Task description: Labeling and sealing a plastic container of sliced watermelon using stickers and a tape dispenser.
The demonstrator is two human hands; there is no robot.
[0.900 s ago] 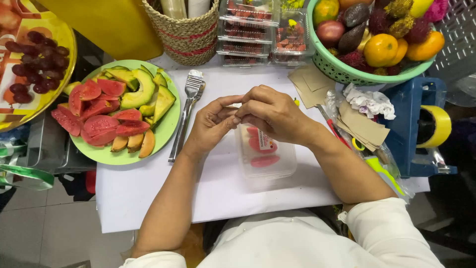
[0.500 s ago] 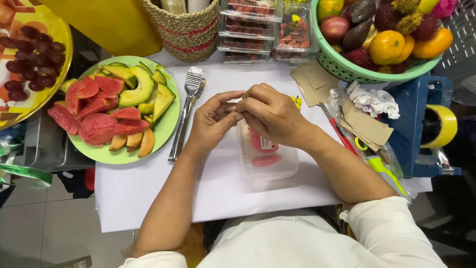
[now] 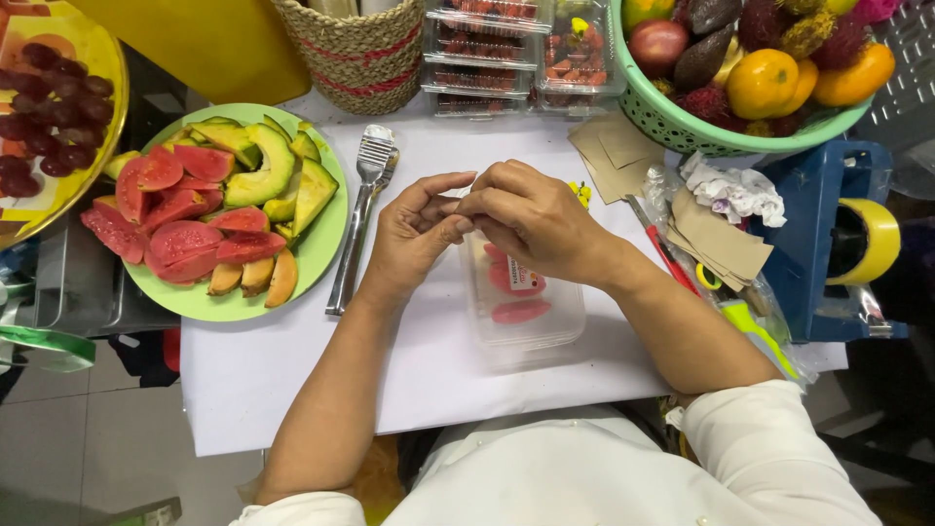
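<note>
Little has shifted since the earlier frames: both hands remain bunched together over the clear plastic container (image 3: 526, 302), the left one's fingers now a touch more lifted. Left hand (image 3: 414, 234) curls loosely, fingertips meeting the right hand (image 3: 531, 219) at about 12 o'clock of the container's rim. Right hand is closed in a narrow pinch against the left thumb; whether anything small is held between them I cannot tell.

Container sits at centre of the white tabletop (image 3: 273, 380), lid shut, pink-red fruit slices visible through it, partly under the right wrist.

At 9 o'clock from the hands: metal tongs (image 3: 360, 219) lying lengthwise, just beside a green plate (image 3: 326, 244) loaded with red guava slices, avocado wedges and yellow fruit pieces. At 10 o'clock, far edge: a yellow tray (image 3: 107, 68) with dark grapes. At 12 o'clock: woven basket (image 3: 355, 54) and stacked packed fruit boxes (image 3: 492, 49). At 1 o'clock: green basket (image 3: 682, 122) of mixed whole fruit. At 3 o'clock: brown paper pieces (image 3: 721, 239), crumpled wrapper, blue tape dispenser (image 3: 828, 244) with yellow roll.
</note>
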